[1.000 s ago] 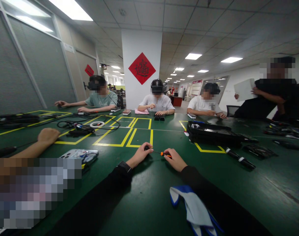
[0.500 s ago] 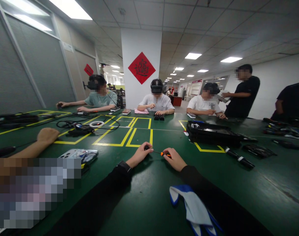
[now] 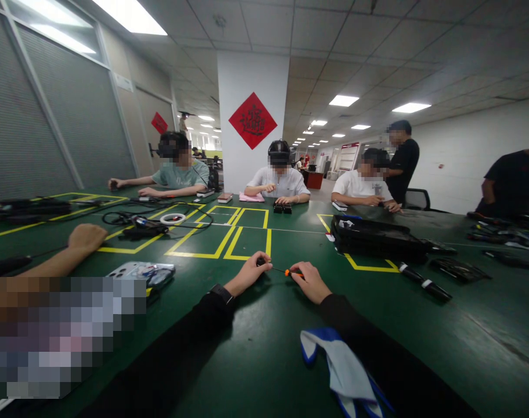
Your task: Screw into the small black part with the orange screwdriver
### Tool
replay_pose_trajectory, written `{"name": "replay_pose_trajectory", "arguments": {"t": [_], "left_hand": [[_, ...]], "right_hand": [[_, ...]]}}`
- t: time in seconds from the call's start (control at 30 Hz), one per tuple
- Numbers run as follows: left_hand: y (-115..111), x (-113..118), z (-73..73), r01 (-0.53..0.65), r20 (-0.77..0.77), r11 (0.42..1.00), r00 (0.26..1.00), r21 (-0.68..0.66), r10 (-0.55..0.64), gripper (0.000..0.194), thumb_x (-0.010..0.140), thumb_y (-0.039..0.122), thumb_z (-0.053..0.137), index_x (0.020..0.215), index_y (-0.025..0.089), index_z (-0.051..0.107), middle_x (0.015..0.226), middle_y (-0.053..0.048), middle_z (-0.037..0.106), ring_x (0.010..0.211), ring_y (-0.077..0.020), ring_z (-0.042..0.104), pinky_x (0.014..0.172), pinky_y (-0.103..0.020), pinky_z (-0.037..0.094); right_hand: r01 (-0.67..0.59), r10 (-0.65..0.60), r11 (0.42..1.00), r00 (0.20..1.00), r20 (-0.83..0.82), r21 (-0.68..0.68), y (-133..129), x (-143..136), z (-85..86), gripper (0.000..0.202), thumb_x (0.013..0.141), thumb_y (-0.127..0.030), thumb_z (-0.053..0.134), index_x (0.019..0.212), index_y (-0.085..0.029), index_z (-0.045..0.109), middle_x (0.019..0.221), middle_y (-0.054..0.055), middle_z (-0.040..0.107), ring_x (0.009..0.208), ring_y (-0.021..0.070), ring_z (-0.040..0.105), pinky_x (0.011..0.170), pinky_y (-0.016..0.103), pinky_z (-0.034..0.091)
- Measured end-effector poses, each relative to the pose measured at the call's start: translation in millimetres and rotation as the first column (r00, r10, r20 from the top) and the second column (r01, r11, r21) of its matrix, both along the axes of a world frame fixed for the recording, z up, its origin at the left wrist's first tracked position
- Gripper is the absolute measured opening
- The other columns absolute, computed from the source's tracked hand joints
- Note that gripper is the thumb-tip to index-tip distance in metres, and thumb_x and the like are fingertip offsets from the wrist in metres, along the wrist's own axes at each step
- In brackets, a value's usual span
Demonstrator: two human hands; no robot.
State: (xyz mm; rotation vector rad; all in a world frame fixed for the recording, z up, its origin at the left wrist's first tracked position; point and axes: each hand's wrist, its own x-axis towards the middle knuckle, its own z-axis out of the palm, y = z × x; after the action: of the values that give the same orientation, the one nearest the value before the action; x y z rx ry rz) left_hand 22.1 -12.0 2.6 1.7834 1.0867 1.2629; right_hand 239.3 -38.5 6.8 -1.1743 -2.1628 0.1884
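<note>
Over the middle of the green table (image 3: 264, 348), my left hand (image 3: 249, 276) is closed round a small dark piece (image 3: 260, 262), mostly hidden by the fingers. My right hand (image 3: 311, 283) grips a screwdriver (image 3: 287, 272) with an orange and black handle, its thin shaft pointing left. The shaft's tip reaches the left fingertips; whether it touches the dark piece I cannot tell. A white and blue work glove (image 3: 349, 371) lies beside my right forearm.
A phone in a patterned case (image 3: 153, 273) lies left, near another person's forearm (image 3: 79, 247). Black trays (image 3: 377, 238) and a black cylinder (image 3: 425, 283) lie right. Cables (image 3: 129, 220) and yellow tape outlines (image 3: 197, 253) are farther off. Several people sit across the table.
My hands hold nearly the same pose, with the screwdriver still between them. In the background, the standing person at the right has moved left, behind the seated person.
</note>
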Motion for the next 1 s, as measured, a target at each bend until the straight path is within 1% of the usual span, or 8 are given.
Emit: {"name": "replay_pose_trajectory", "arguments": {"t": [0.13,0.23,0.37,0.5,0.6,0.73,0.83,1.0], "left_hand": [[1.8,-0.9,-2.0,0.009,0.002,1.000,1.000,0.000,-0.009,0.024,0.067,0.032,0.057,0.086,0.018,0.054,0.082,0.000,0.057,0.076,-0.0136,0.053,0.075,-0.027,0.039],[2.2,-0.9,-2.4,-0.015,-0.004,1.000,1.000,0.005,0.015,0.024,0.066,0.032,0.058,0.085,0.017,0.055,0.082,0.000,0.057,0.077,-0.0138,0.053,0.075,-0.027,0.039],[1.8,-0.7,-2.0,-0.008,-0.012,1.000,1.000,0.008,0.008,0.024,0.066,0.032,0.058,0.086,0.018,0.054,0.083,0.000,0.057,0.077,-0.0134,0.053,0.074,-0.026,0.039],[0.7,-1.1,-1.8,0.001,-0.005,1.000,1.000,-0.004,-0.001,0.025,0.067,0.032,0.057,0.087,0.017,0.054,0.083,-0.001,0.057,0.077,-0.0134,0.053,0.073,-0.026,0.039],[0.2,-1.6,-1.6,0.000,-0.009,1.000,1.000,-0.017,0.000,0.025,0.068,0.033,0.057,0.087,0.018,0.054,0.084,-0.001,0.057,0.076,-0.0134,0.052,0.072,-0.026,0.039],[0.8,-1.4,-1.6,-0.008,-0.004,1.000,1.000,-0.013,0.008,0.025,0.067,0.031,0.057,0.087,0.018,0.054,0.081,0.000,0.057,0.074,-0.0130,0.052,0.070,-0.025,0.039],[0.7,-0.9,-1.7,0.001,-0.008,1.000,1.000,-0.007,-0.001,0.024,0.066,0.030,0.057,0.088,0.018,0.054,0.080,0.001,0.057,0.073,-0.0127,0.052,0.069,-0.025,0.039],[-0.5,-0.7,-1.6,-0.017,-0.016,1.000,1.000,0.001,0.017,0.024,0.067,0.030,0.056,0.088,0.018,0.054,0.081,0.000,0.057,0.074,-0.0130,0.052,0.069,-0.025,0.039]], "right_hand": [[0.026,-0.027,1.000,0.999,0.037,0.007,4.1,1.4,-2.3,0.015,0.081,-0.023,0.043,0.080,-0.019,0.057,0.083,0.003,0.055,0.085,0.0161,0.046,0.078,0.031,0.032],[0.011,-0.012,1.000,1.000,0.028,0.022,3.1,1.8,-2.2,0.009,0.076,-0.022,0.050,0.083,-0.019,0.055,0.085,0.003,0.055,0.084,0.0166,0.045,0.076,0.030,0.033],[-0.003,0.003,1.000,1.000,0.004,0.014,0.1,1.0,-1.6,0.016,0.070,-0.019,0.056,0.086,-0.019,0.052,0.085,0.002,0.054,0.080,0.0158,0.046,0.073,0.029,0.035],[0.013,-0.013,1.000,0.999,-0.038,0.001,1.5,1.1,-2.5,0.013,0.076,-0.022,0.049,0.088,-0.018,0.053,0.084,0.003,0.054,0.081,0.0154,0.047,0.073,0.028,0.036],[0.000,0.000,1.000,0.999,-0.032,-0.009,4.0,2.3,-2.9,0.014,0.081,-0.020,0.042,0.080,-0.017,0.056,0.081,0.004,0.054,0.081,0.0151,0.047,0.075,0.029,0.036],[-0.026,0.026,1.000,0.999,-0.035,-0.001,3.1,3.3,-2.2,0.010,0.076,-0.017,0.048,0.083,-0.018,0.055,0.083,0.003,0.054,0.082,0.0153,0.046,0.074,0.029,0.036],[-0.037,0.037,0.999,0.998,-0.050,-0.002,1.0,2.7,-2.0,0.018,0.071,-0.016,0.054,0.089,-0.018,0.053,0.086,0.003,0.053,0.082,0.0155,0.047,0.074,0.029,0.037],[-0.015,0.014,1.000,0.999,-0.052,-0.026,4.1,1.3,-3.7,0.013,0.080,-0.020,0.044,0.086,-0.018,0.055,0.083,0.004,0.054,0.082,0.0154,0.047,0.075,0.029,0.037]]}}
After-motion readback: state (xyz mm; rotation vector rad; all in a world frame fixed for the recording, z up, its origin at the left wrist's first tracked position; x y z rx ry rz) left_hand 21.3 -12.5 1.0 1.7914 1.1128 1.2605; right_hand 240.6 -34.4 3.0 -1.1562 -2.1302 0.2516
